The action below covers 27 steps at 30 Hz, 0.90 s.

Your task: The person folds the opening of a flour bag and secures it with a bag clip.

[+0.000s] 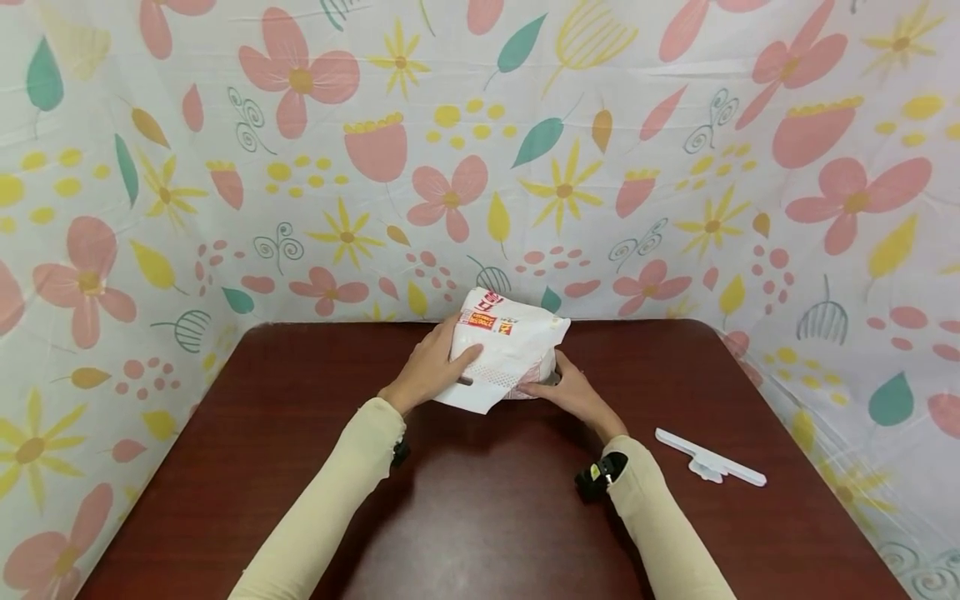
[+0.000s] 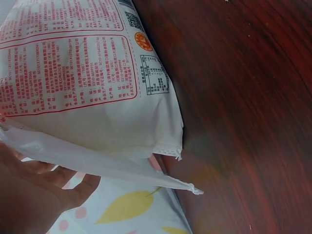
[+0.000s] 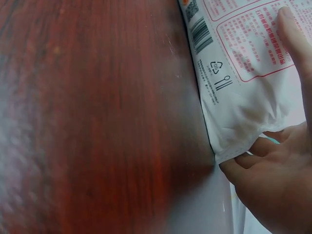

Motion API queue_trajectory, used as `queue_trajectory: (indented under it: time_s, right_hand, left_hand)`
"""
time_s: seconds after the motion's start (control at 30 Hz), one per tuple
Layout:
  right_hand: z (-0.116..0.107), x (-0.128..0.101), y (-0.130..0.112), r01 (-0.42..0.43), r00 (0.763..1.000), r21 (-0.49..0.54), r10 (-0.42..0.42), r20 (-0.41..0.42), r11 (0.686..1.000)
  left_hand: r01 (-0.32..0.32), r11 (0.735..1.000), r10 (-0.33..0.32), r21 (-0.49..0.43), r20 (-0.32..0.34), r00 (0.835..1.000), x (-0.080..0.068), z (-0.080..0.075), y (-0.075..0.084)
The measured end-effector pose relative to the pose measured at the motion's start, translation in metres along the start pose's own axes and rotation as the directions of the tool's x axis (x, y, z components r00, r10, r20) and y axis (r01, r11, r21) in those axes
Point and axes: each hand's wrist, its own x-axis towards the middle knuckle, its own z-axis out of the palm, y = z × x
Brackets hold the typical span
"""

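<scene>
Left hand [image 1: 435, 362] and right hand [image 1: 566, 392], fingers curled, grip a white printed bag [image 1: 510, 346] on a dark-red desk [image 1: 480, 500]; floral sheeting [image 1: 450, 167] encloses it.

Small set-up corner, not real home room. Dark red-brown wooden table [image 1: 487, 517] pushed into corner. Flowery plastic sheet [image 1: 300, 167] hung like walls on three sides, pink flowers, yellow stars, green leaves. Creases show in sheet. White clip [image 1: 708, 460] lies on table. No kitchen or shop stuff seen.
</scene>
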Motion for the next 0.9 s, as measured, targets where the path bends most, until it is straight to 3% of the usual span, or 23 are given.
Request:
queue_trajectory:
  time_s: [0.53,0.9]
  right_hand:
    - [-0.004,-0.009,-0.004,-0.014,1.0,-0.067,0.015,0.017,0.998]
    - [0.0,-0.018,-0.003,-0.012,1.0,-0.051,0.013,0.018,0.999]
  left_hand:
    - [-0.014,1.0,0.014,-0.004,-0.031,0.999,-0.012,0.003,0.006]
    - [-0.026,1.0,0.026,0.016,-0.032,0.999,-0.022,0.004,0.008]
